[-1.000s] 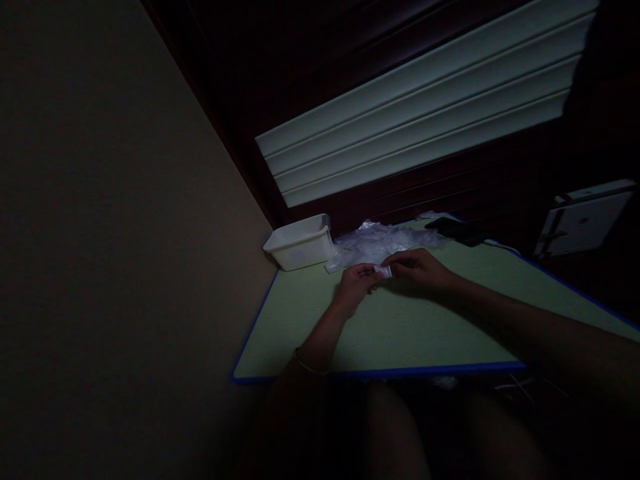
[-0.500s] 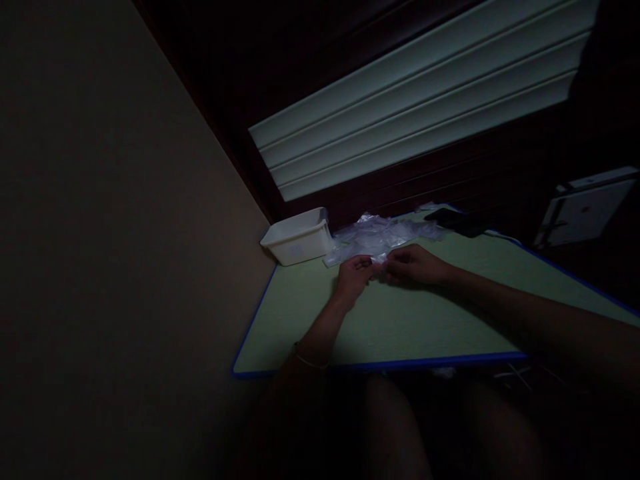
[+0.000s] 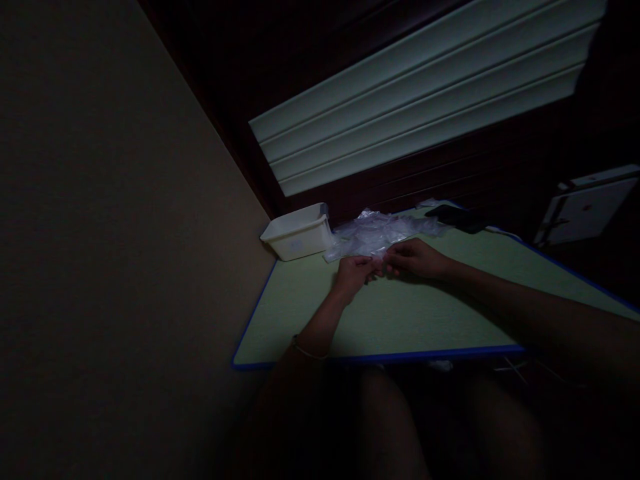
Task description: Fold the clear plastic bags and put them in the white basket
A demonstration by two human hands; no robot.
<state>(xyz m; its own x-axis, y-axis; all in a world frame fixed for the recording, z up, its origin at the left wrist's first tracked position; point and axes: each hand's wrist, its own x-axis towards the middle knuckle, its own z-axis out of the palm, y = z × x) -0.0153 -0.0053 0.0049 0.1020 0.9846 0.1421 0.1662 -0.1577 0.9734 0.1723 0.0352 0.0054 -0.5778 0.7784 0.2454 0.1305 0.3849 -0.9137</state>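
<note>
My left hand (image 3: 353,275) and my right hand (image 3: 416,259) meet over the middle of a pale green table (image 3: 300,320) with a blue edge. Between their pinched fingertips is a small clear plastic bag (image 3: 379,257), closed on from both sides; its lower part is covered by the fingers. Just beyond lies a loose heap of clear plastic bags (image 3: 365,230), crumpled and overlapping. The dim light hides whether anything is inside the held bag.
A white plastic bin (image 3: 300,241) stands at the table's back left corner, beside the wall (image 3: 150,233). A dark flat object (image 3: 457,217) lies at the back right, near a white cable (image 3: 503,233). A white box (image 3: 585,210) is beyond the right edge.
The fingertips of both hands have drawn a little closer together around the small bag. The view has shifted slightly; the bin and the heap stay put.
</note>
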